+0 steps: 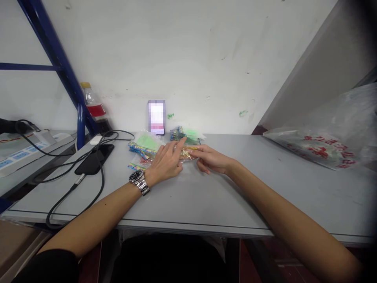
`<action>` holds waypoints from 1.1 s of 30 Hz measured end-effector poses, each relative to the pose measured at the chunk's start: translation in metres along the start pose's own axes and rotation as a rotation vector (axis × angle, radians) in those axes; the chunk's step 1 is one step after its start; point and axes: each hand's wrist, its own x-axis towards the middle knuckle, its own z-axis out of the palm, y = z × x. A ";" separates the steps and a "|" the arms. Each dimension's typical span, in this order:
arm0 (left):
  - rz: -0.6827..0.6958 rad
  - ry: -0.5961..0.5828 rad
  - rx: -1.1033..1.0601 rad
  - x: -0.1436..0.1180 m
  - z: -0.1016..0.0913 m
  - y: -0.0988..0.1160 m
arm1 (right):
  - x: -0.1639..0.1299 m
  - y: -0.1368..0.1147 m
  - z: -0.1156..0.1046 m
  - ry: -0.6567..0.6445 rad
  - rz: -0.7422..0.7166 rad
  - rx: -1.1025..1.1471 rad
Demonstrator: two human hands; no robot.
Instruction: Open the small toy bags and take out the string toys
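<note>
A crinkled clear plastic packet point(188, 153) with shiny gold-yellow contents lies between my two hands, low over the table. My left hand point(166, 161), with a steel watch on the wrist, holds the packet's left side, its index finger stretched along the top. From the right, my right hand point(216, 158) pinches the other end between thumb and index finger, the remaining fingers curled below. What exactly the packet contains is too small to make out. Beside my left hand are clear bags with colourful printed strips point(141, 148), one showing light green. A similar blue-patterned packet point(178, 133) lies behind the hands.
A phone point(156, 118) with a lit, blurred screen leans against the wall. On the left are a black phone point(94, 159) on a cable, a cola bottle point(96, 108) and a power strip point(35, 153). A white plastic bag point(324, 137) stands at the right.
</note>
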 end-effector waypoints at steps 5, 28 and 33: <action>0.049 0.073 0.009 0.000 0.001 0.001 | 0.001 0.001 0.009 0.037 -0.039 -0.087; 0.112 0.092 0.055 0.002 -0.002 0.001 | 0.000 -0.005 0.018 0.159 -0.091 -0.213; 0.137 0.119 0.084 0.002 0.000 0.003 | 0.001 -0.002 0.023 0.164 -0.153 -0.283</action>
